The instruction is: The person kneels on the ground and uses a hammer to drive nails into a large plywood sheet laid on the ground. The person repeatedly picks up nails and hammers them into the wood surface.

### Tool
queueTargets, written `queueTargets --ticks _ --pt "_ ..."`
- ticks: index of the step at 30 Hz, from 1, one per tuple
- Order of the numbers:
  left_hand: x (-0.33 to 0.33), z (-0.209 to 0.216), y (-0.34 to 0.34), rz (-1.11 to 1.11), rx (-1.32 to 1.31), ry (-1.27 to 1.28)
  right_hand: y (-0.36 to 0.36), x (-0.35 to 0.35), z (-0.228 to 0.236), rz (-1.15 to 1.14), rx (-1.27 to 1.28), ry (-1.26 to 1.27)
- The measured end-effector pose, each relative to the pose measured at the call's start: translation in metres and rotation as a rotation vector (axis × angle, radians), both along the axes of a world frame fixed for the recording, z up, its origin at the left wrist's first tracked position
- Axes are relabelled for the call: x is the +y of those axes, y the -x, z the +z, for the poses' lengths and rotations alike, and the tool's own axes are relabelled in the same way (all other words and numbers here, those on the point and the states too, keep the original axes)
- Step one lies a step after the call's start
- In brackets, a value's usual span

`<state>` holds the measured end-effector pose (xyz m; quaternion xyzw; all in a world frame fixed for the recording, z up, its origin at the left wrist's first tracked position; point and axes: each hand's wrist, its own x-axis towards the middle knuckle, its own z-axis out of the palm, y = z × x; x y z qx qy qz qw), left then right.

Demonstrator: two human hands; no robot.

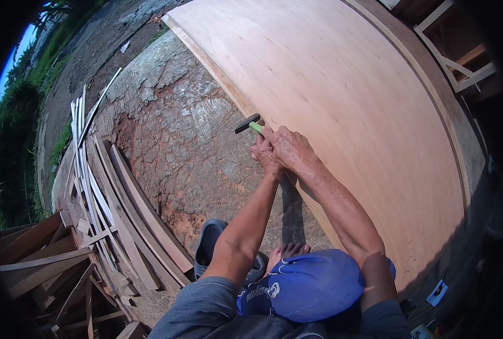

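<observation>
A hammer [247, 123] with a dark head and green handle is in my right hand [291, 146], whose fingers are closed round the handle. Close beside it, partly under it, my left hand [267, 157] has its fingers bent together at the edge of a large plywood panel [353, 118]. What those fingers hold, if anything, is hidden. A narrow wooden strip [206, 62] runs along the panel's left edge, just beyond both hands. The hammer head sticks out past that edge, over the rough ground.
Long boards [144, 209] and thin pale strips [84, 135] lie at the left, with a scrap wood pile [53, 265] nearer. A blue cap [313, 285] and a grey clog [209, 243] are below my arms. A wooden frame [449, 62] stands far right.
</observation>
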<state>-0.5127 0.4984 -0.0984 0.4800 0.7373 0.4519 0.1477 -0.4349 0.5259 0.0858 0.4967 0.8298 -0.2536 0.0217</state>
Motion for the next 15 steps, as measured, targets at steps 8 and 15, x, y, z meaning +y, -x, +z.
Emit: queueTargets --ticks 8,15 --pt "-0.007 0.001 -0.010 -0.069 -0.442 0.054 -0.002 -0.010 -0.019 0.177 -0.049 -0.148" --pt "0.012 -0.033 0.013 -0.184 -1.347 -0.292 0.023 -0.014 -0.036 0.208 0.072 -0.359"
